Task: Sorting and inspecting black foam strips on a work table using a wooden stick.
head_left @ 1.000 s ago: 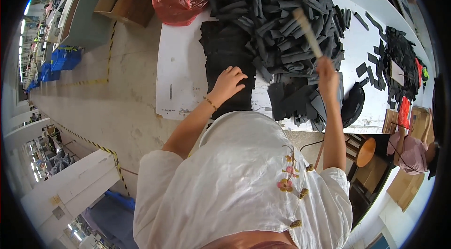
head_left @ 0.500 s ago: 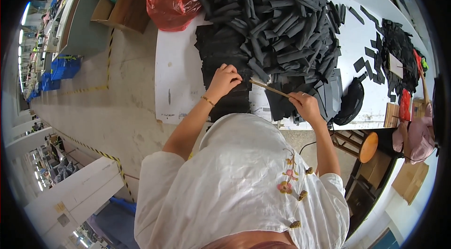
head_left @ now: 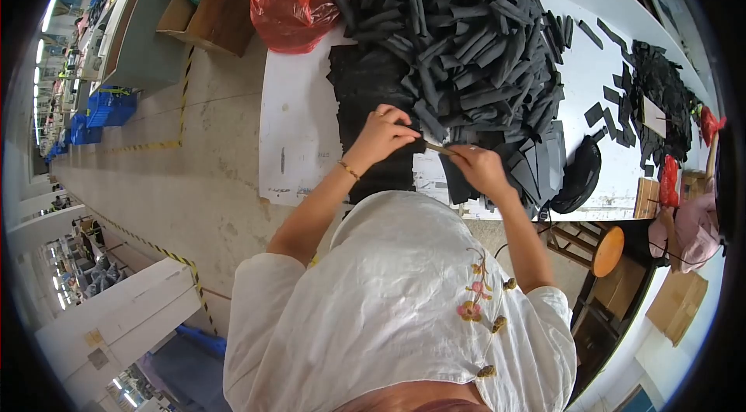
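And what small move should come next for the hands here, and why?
Perhaps a short sweep of the thin stick over the flat black pieces: the right hand grips it, and its far end is close to the left hand, which is over those pieces.

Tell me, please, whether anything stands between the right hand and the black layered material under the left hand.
No separate obstacle is visible. Only the thin stick in the right hand crosses the gap, its tip near the left hand, which is over the black layered material.
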Tool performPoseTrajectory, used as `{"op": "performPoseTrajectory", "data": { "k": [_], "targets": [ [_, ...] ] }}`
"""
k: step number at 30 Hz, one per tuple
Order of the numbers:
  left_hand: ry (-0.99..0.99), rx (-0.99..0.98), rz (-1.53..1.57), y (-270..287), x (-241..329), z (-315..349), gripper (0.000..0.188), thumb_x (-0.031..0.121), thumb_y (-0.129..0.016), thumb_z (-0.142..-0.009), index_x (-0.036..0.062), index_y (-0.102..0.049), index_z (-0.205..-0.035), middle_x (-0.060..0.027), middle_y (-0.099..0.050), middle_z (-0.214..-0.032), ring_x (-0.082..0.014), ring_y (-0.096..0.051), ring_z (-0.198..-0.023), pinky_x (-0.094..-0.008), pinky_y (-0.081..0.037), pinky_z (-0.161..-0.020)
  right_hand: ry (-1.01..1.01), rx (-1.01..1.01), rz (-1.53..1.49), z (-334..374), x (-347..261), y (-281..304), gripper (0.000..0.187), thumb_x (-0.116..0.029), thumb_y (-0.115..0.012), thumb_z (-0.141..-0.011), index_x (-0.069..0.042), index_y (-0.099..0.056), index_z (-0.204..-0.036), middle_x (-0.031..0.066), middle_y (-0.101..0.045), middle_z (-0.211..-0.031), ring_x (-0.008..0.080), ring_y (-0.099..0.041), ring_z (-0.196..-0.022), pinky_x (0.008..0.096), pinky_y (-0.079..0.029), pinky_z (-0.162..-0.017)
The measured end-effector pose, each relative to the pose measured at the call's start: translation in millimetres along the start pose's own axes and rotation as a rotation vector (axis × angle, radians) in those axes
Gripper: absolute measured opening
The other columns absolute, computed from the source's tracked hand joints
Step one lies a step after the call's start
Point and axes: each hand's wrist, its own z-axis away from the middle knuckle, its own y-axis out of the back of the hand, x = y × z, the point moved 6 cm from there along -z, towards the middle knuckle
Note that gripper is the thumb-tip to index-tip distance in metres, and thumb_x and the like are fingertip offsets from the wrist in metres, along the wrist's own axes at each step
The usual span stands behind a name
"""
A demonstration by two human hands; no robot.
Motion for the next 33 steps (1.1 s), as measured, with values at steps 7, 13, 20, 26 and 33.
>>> {"op": "performPoseTrajectory", "data": {
  "k": [7, 13, 20, 26, 33],
  "targets": [
    [0.365, 0.908, 0.658, 46, -24, 48, 0.051, 0.021, -0.074, -0.081, 0.0041, -0.052, -0.124, -0.0129, -0.048, -0.128, -0.0309, -0.046, -0.119, -0.0424, -0.035, -0.104, -0.388, -0.087, -0.549, -19, -12, -64, 0.022, -0.012, -0.066, -0.087, 0.002, -0.064, -0.104, 0.0148, -0.065, -0.073, 0.0180, -0.062, -0.061, 0.0294, -0.047, -0.058],
    [0.729, 0.725, 1.938, -27, -23, 32, 0.023, 0.017, -0.069, -0.087, 0.0009, -0.063, -0.103, -0.0082, -0.064, -0.083, -0.0266, -0.065, -0.088, -0.0383, -0.050, -0.086, -0.118, 0.149, -0.380, -47, -56, -74, 0.016, -0.008, -0.062, -0.089, 0.002, -0.061, -0.100, 0.0226, -0.064, -0.079, 0.0332, -0.065, -0.069, 0.0363, -0.050, -0.060],
    [0.787, 1.077, 1.695, 30, -57, 24, 0.017, 0.020, -0.073, -0.084, 0.0067, -0.063, -0.081, -0.0030, -0.057, -0.065, -0.0097, -0.047, -0.046, -0.0224, -0.035, -0.040, -0.137, 0.077, -0.124, -8, -50, -75, 0.011, -0.013, -0.057, -0.091, -0.002, -0.058, -0.088, 0.0259, -0.062, -0.075, 0.0451, -0.060, -0.068, 0.0478, -0.046, -0.053],
    [0.671, 1.092, 1.611, 65, -78, 9, 0.018, 0.024, -0.071, -0.086, 0.0098, -0.062, -0.080, 0.0034, -0.044, -0.052, -0.0061, -0.031, -0.038, -0.0222, -0.020, -0.035, -0.394, -0.146, -0.508, 55, -33, -28, 0.021, -0.014, -0.066, -0.088, -0.001, -0.057, -0.074, 0.0127, -0.054, -0.055, 0.0197, -0.056, -0.049, 0.0341, -0.043, -0.047],
    [0.764, 0.978, 1.828, 14, -29, -28, 0.020, 0.020, -0.067, -0.088, 0.0104, -0.055, -0.076, 0.0011, -0.049, -0.060, -0.0071, -0.036, -0.042, -0.0219, -0.028, -0.042, -0.276, 0.364, -0.616, -32, -56, -15, 0.017, -0.009, -0.071, -0.085, 0.000, -0.058, -0.091, 0.0000, -0.051, -0.065, 0.0060, -0.043, -0.056, 0.0221, -0.038, -0.051]
  ]
}}
